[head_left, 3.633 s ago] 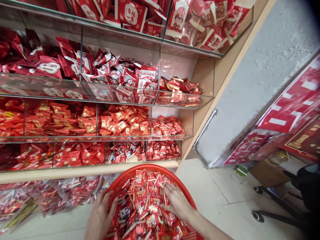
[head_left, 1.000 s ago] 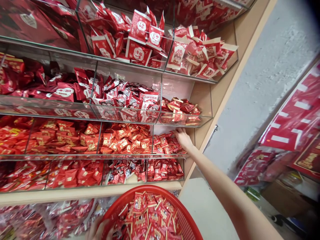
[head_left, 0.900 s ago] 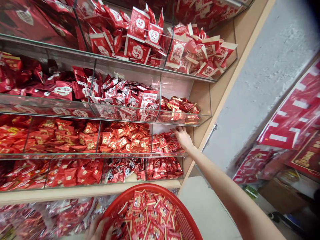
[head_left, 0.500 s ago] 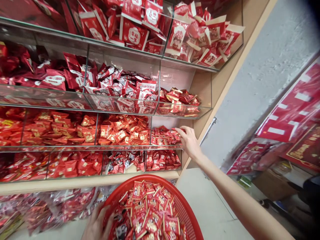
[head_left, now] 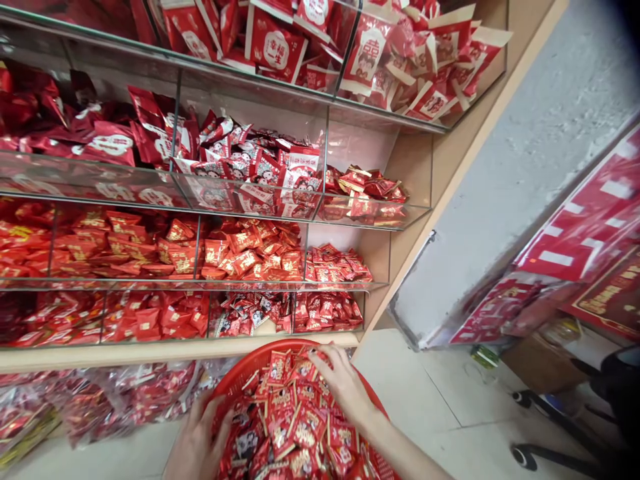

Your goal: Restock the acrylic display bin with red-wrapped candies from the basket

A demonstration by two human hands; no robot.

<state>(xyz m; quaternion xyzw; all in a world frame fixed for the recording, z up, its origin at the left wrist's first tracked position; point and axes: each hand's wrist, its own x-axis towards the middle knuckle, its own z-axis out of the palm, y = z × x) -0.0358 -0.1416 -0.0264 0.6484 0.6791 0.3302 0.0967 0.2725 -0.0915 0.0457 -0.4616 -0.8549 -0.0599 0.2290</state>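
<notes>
A round red plastic basket [head_left: 231,381], heaped with small red-and-gold candy packets [head_left: 306,427], is low in front of me. My left hand [head_left: 197,433] grips its left rim, fingers over the edge and partly inside. My right hand [head_left: 344,385] reaches in over the right side, fingers apart and bent down onto the packets at the far end. I see nothing held in it, though its fingertips are partly hidden among the packets. Just beyond the basket, similar small red packets [head_left: 335,265] lie in the shelf's right-hand compartment.
A wooden shelf [head_left: 175,352] with clear dividers and front panels holds several rows of red packets. Bagged packets [head_left: 145,397] lie beneath it. To the right are a grey wall [head_left: 480,193], red wrapped goods [head_left: 565,233], a cardboard box [head_left: 533,360] and a wheeled chair base [head_left: 555,427].
My right hand has drawn back from the shelf's right-hand compartment and come down onto the packets in the basket. My left hand stays on the rim.
</notes>
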